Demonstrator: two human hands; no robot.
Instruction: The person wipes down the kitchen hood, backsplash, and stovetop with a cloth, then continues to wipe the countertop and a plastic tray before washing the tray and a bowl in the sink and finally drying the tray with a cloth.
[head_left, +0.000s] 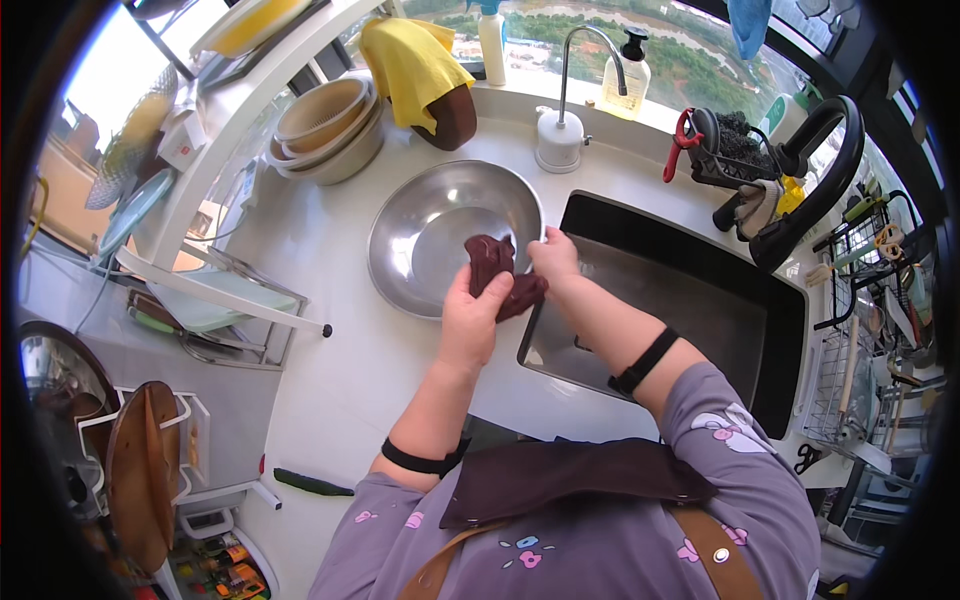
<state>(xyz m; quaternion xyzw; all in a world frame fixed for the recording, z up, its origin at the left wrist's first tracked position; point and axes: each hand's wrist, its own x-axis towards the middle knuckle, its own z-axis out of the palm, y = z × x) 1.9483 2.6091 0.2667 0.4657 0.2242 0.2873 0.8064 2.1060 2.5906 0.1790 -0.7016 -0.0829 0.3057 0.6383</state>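
My left hand (474, 300) grips a dark red piece of raw meat, perhaps liver (491, 259), above the near right part of a wide stainless steel bowl (405, 225). The lower end of the meat hangs over the bowl's rim, close to my right wrist. At the bowl's right rim is my right hand (553, 253), its fingers closed on the edge. The bowl stands on the white countertop, just left of the black-edged sink (675, 300).
Stacked plastic basins (330, 161) and a yellow cloth (412, 67) over a brown object stand behind. A small faucet (561, 135) rises beyond the bowl; a black faucet (817, 172) arches at the sink's right. A cucumber (313, 482) lies near the counter's front left, below a white rack (217, 296).
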